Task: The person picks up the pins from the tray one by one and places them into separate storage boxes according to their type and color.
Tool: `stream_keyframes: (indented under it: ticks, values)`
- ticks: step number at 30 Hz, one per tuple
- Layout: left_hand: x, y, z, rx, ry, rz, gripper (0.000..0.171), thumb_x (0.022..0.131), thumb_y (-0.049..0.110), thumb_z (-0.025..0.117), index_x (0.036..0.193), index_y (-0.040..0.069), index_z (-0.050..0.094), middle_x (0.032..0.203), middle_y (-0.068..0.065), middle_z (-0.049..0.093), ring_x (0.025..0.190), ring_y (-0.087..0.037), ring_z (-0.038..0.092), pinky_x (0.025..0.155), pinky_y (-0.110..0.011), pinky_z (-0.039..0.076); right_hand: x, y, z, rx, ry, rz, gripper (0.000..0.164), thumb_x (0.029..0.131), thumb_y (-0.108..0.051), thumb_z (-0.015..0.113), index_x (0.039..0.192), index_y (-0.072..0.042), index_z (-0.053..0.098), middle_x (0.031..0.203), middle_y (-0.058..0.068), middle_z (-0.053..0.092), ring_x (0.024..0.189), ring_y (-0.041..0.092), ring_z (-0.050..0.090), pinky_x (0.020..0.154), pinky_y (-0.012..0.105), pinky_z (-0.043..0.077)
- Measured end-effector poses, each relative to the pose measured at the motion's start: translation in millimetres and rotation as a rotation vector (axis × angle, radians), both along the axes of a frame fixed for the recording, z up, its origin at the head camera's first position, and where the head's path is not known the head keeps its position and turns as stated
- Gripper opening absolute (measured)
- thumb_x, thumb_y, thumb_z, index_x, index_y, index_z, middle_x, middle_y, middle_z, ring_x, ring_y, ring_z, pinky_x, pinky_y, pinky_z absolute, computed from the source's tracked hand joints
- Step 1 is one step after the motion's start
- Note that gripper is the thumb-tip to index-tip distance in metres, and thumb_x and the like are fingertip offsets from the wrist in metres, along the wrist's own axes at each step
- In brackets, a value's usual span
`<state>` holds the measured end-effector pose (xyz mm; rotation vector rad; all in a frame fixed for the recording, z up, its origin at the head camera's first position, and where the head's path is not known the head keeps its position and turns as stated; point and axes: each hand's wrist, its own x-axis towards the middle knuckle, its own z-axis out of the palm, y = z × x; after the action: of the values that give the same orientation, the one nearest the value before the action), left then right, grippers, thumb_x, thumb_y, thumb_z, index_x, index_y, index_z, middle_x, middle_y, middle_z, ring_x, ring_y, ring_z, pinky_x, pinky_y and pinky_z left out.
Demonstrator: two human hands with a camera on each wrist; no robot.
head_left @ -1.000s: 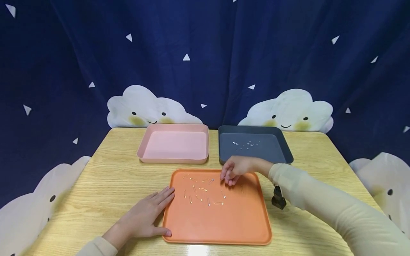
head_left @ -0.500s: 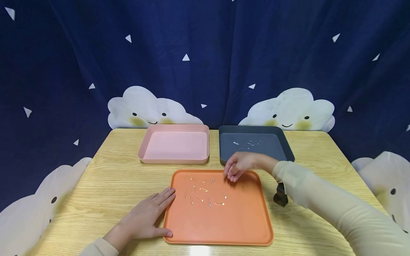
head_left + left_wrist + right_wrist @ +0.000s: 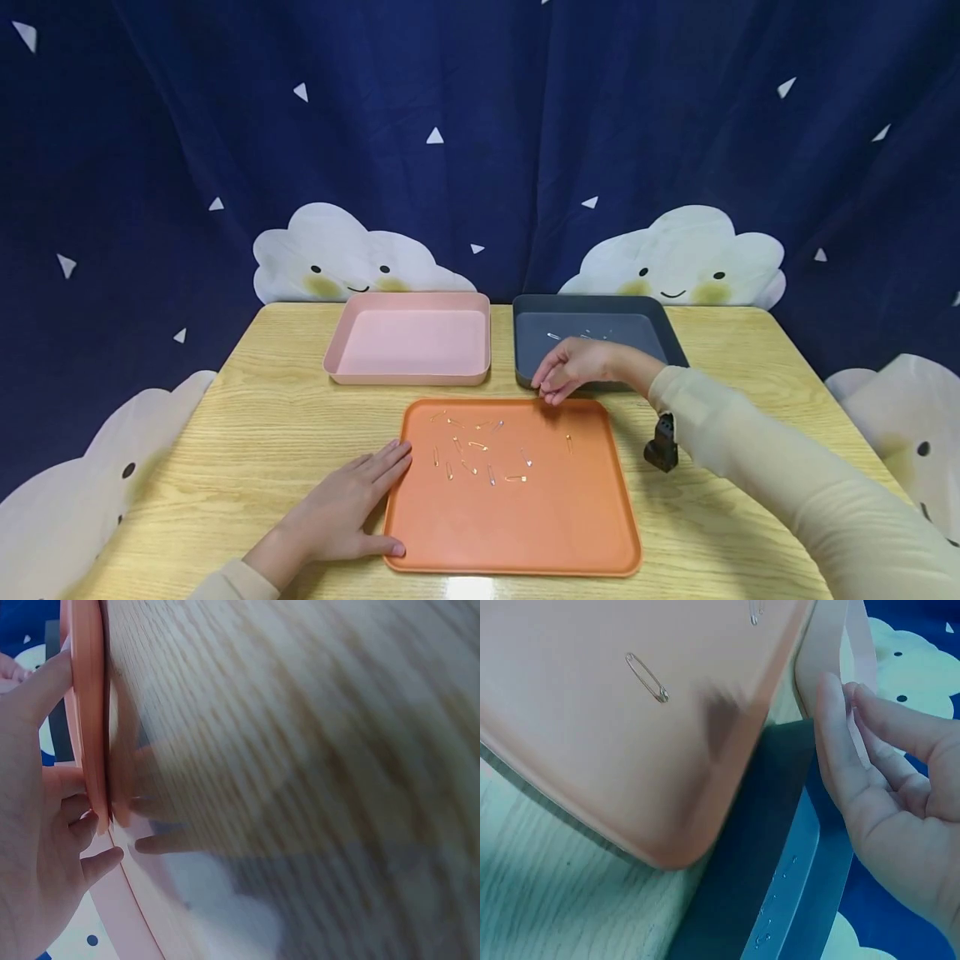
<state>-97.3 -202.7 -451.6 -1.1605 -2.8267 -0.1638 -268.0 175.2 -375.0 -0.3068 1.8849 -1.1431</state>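
My right hand (image 3: pixel 576 367) is over the far rim of the orange tray (image 3: pixel 517 533), at the near wall of the dark tray (image 3: pixel 637 329). Thumb and forefinger pinch together in the right wrist view; the safety pin between them is mostly hidden now. My left hand (image 3: pixel 345 508) rests at the orange tray's left side, fingers stretched out, fingertips and thumb on its rim. Several gold and silver safety pins lie scattered on the orange tray, among them a gold safety pin (image 3: pixel 568 443) on the right and a silver safety pin (image 3: pixel 491 475) near the middle.
A pink tray (image 3: pixel 408 337) stands at the back left of the wooden table (image 3: pixel 247 400), beside the dark one. A few silver pins (image 3: pixel 553 337) lie in the dark tray, partly behind my right hand. A blue curtain (image 3: pixel 480 125) hangs behind.
My right hand has lifted off the orange tray and moved back toward the dark tray, a silver safety pin showing at its fingertips half a second ago. My left hand stays put.
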Motion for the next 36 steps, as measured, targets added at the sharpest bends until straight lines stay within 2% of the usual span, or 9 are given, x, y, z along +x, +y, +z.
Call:
stream_keyframes:
  ticks: [7, 14, 20, 24, 30, 36]
  values:
    - [0.5, 0.3, -0.4, -0.004, 0.0, 0.008, 0.102, 0.079, 0.08, 0.052, 0.145, 0.002, 0.045, 0.153, -0.014, 0.046, 0.141, -0.029, 0.046, 0.105, -0.045, 0.049, -14.8, 11.5, 2.9, -0.01, 0.024, -0.053, 0.038, 0.094, 0.008, 0.054, 0.128, 0.023, 0.047, 0.089, 0.004, 0.073, 0.078, 0.008, 0.07, 0.083, 0.027, 0.061]
    - [1.1, 0.1, 0.7, -0.002, -0.001, 0.014, 0.102, 0.079, 0.08, 0.051, 0.145, 0.002, 0.045, 0.153, -0.014, 0.046, 0.141, -0.029, 0.046, 0.105, -0.045, 0.049, -35.0, 27.5, 11.7, 0.033, 0.013, -0.099, 0.043, 0.095, 0.006, 0.053, 0.134, 0.02, 0.044, 0.096, 0.005, 0.074, 0.082, 0.008, 0.072, 0.092, 0.032, 0.059]
    - [0.2, 0.2, 1.5, -0.013, -0.002, 0.008, 0.102, 0.08, 0.079, 0.051, 0.146, 0.002, 0.044, 0.153, -0.014, 0.045, 0.141, -0.029, 0.046, 0.106, -0.045, 0.048, -53.8, 43.0, 15.0, 0.017, -0.009, -0.145, 0.045, 0.095, 0.006, 0.053, 0.135, 0.021, 0.04, 0.091, 0.002, 0.075, 0.082, 0.009, 0.072, 0.088, 0.027, 0.06]
    - [-1.1, -0.2, 1.1, -0.024, -0.018, 0.012, 0.102, 0.08, 0.08, 0.051, 0.146, 0.002, 0.043, 0.154, -0.014, 0.044, 0.142, -0.029, 0.045, 0.107, -0.044, 0.048, -65.7, 51.5, 16.2, 0.013, -0.023, -0.154, 0.039, 0.096, 0.005, 0.052, 0.131, 0.019, 0.045, 0.09, 0.002, 0.075, 0.084, 0.011, 0.072, 0.089, 0.028, 0.059]
    - [-2.1, -1.2, 1.0, -0.018, 0.008, -0.001, 0.102, 0.08, 0.079, 0.051, 0.145, 0.001, 0.044, 0.153, -0.015, 0.046, 0.141, -0.03, 0.046, 0.107, -0.044, 0.048, -83.2, 62.8, 21.5, 0.068, 0.008, -0.17, 0.032, 0.097, 0.003, 0.05, 0.127, 0.015, 0.05, 0.087, 0.0, 0.073, 0.083, 0.01, 0.072, 0.086, 0.025, 0.06]
    - [-1.6, -1.7, 1.3, -0.012, -0.01, 0.009, 0.102, 0.08, 0.079, 0.052, 0.146, 0.001, 0.043, 0.153, -0.015, 0.045, 0.141, -0.03, 0.045, 0.107, -0.045, 0.048, -100.1, 71.2, 21.8, 0.109, 0.04, -0.179, 0.042, 0.096, 0.008, 0.046, 0.136, 0.02, 0.038, 0.089, 0.002, 0.071, 0.083, 0.01, 0.07, 0.082, 0.023, 0.06]
